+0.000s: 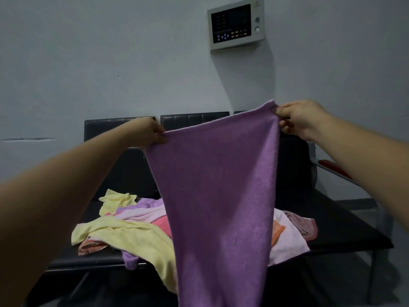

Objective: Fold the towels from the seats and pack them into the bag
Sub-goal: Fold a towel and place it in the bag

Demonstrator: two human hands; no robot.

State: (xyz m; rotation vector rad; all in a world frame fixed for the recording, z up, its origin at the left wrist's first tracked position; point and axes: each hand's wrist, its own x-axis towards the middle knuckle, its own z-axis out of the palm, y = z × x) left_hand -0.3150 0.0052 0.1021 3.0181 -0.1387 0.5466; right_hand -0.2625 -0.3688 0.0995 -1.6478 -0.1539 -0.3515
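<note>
Pinches purple towel by its top corners above the bench seat, fingers of left hand and right hand clamped on cloth; risks hanging tail dragging towel heap off it.

Wall panel mounted high on the grey wall, right of centre: pale frame, dark screen, rows of small blue and orange buttons along the bottom, two round knobs at the right edge. Its shadow is cast down and to the right. Dark horizontal scuff noted on the wall, far left. Red-topped item partly seen at right; type can't be determined. Grey floor seen lower right.
</note>
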